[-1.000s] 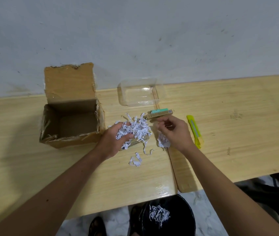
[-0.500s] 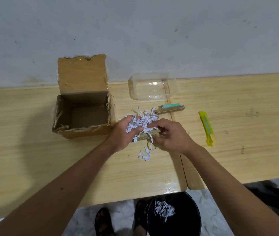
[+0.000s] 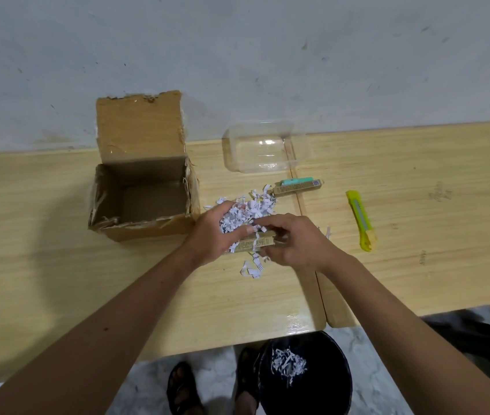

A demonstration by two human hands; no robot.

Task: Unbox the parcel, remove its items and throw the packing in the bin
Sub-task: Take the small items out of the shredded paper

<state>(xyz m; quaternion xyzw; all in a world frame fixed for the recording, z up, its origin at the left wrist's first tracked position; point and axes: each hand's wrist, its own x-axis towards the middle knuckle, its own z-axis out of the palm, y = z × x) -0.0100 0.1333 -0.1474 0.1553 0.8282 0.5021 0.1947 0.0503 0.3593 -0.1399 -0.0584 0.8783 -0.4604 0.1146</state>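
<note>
An open cardboard box (image 3: 145, 202) stands empty on the wooden table, its flap up against the wall. Just right of it lies a heap of white shredded paper (image 3: 248, 212). My left hand (image 3: 218, 232) is closed around a clump of that paper. My right hand (image 3: 293, 239) meets it from the right, fingers curled over shreds and a small gold carton (image 3: 255, 244) lying under both hands. A second gold carton with a teal item (image 3: 297, 185) lies behind the heap. A few loose shreds (image 3: 251, 269) lie nearer me.
A clear plastic tub (image 3: 263, 152) sits by the wall. A yellow utility knife (image 3: 360, 220) lies to the right. On the floor below the table edge stands a black bin (image 3: 306, 378) with shredded paper in it, next to my sandalled feet.
My right hand has moved left to join the left hand over the paper heap and the small carton. The view has shifted, so the box and bin appear further right.
</note>
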